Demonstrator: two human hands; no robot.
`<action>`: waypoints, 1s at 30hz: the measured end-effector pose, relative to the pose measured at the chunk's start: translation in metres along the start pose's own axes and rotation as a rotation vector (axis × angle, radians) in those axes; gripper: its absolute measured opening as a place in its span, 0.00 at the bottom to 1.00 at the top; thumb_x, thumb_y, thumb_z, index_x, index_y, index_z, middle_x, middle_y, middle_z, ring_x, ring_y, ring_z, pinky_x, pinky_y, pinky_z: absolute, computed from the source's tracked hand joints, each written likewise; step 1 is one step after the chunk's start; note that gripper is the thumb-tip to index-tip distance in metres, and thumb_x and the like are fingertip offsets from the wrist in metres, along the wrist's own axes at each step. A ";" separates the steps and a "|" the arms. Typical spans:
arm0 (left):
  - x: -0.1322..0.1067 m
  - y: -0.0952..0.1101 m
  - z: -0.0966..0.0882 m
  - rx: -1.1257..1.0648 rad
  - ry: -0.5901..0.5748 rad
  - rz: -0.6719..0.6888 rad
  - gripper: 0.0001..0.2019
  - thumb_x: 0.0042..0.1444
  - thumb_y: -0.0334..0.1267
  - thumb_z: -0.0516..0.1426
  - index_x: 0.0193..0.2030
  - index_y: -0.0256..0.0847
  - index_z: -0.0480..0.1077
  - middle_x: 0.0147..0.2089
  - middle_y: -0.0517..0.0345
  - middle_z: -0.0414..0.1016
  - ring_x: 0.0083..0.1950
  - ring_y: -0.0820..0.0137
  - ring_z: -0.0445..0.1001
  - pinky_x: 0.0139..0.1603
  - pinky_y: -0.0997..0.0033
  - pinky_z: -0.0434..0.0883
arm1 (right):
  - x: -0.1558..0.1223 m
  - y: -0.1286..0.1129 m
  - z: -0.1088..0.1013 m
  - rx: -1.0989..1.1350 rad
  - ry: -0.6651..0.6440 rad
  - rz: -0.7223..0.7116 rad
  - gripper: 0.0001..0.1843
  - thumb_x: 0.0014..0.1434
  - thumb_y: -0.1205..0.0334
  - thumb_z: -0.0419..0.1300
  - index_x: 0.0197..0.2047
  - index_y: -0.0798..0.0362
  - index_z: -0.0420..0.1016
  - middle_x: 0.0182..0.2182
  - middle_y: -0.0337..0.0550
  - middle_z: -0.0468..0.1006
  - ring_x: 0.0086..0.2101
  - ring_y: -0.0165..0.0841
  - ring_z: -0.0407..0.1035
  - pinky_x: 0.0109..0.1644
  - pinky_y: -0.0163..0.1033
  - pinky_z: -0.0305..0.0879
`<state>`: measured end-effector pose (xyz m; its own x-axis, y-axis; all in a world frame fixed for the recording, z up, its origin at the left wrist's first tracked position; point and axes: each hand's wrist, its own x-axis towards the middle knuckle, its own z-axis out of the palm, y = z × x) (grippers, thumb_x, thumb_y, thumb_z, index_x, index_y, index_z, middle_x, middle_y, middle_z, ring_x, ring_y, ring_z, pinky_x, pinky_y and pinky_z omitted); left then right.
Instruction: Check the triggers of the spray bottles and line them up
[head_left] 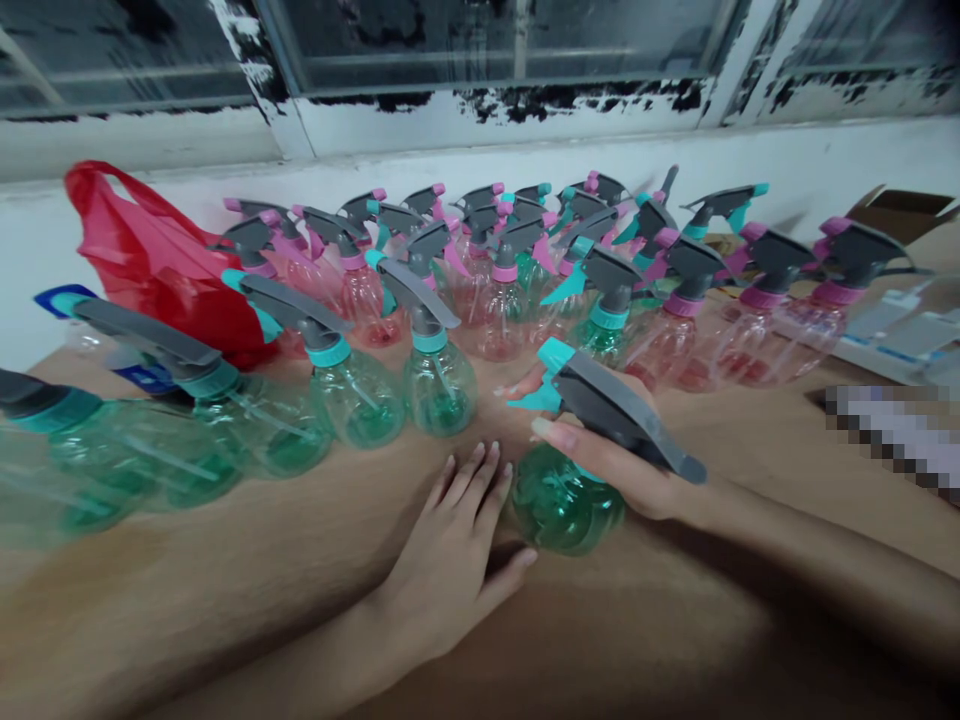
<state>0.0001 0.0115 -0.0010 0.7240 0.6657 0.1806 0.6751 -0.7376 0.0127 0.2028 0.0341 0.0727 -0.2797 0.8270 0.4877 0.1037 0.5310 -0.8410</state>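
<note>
A green spray bottle with a grey and teal trigger head stands tilted slightly at the middle of the table. My right hand is wrapped round its neck, just under the trigger head. My left hand lies flat on the wooden table to the left of that bottle, fingers stretched out and holding nothing. Beyond the left fingertips stands another green spray bottle. Several more green ones run leftward in a row, including one green spray bottle.
Behind, several pink spray bottles and some green ones crowd toward the wall. A red plastic bag sits at the back left. An open cardboard box is at the back right, and a pixelated patch covers something at the right edge.
</note>
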 end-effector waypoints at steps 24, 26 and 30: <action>0.000 -0.002 0.001 0.008 0.004 0.003 0.31 0.62 0.53 0.51 0.63 0.28 0.59 0.67 0.37 0.57 0.68 0.52 0.53 0.64 0.48 0.54 | 0.001 0.000 -0.002 -0.003 -0.038 -0.015 0.12 0.57 0.54 0.61 0.43 0.50 0.70 0.31 0.37 0.72 0.25 0.28 0.67 0.29 0.36 0.65; 0.000 -0.001 0.001 -0.003 0.007 -0.010 0.31 0.62 0.53 0.51 0.63 0.28 0.60 0.67 0.36 0.57 0.68 0.51 0.54 0.63 0.48 0.56 | 0.000 0.003 -0.001 0.010 -0.038 0.008 0.15 0.56 0.52 0.62 0.44 0.50 0.71 0.30 0.38 0.73 0.25 0.29 0.68 0.29 0.36 0.66; 0.000 0.000 0.001 -0.045 -0.005 -0.033 0.31 0.62 0.52 0.52 0.63 0.29 0.59 0.67 0.36 0.56 0.68 0.50 0.54 0.62 0.47 0.58 | -0.003 0.000 0.001 0.030 0.003 0.085 0.21 0.52 0.51 0.65 0.48 0.48 0.72 0.38 0.40 0.77 0.30 0.32 0.73 0.34 0.38 0.71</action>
<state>0.0006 0.0118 -0.0015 0.7021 0.6903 0.1745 0.6917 -0.7195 0.0630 0.2024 0.0315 0.0706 -0.2678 0.8694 0.4152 0.0983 0.4533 -0.8859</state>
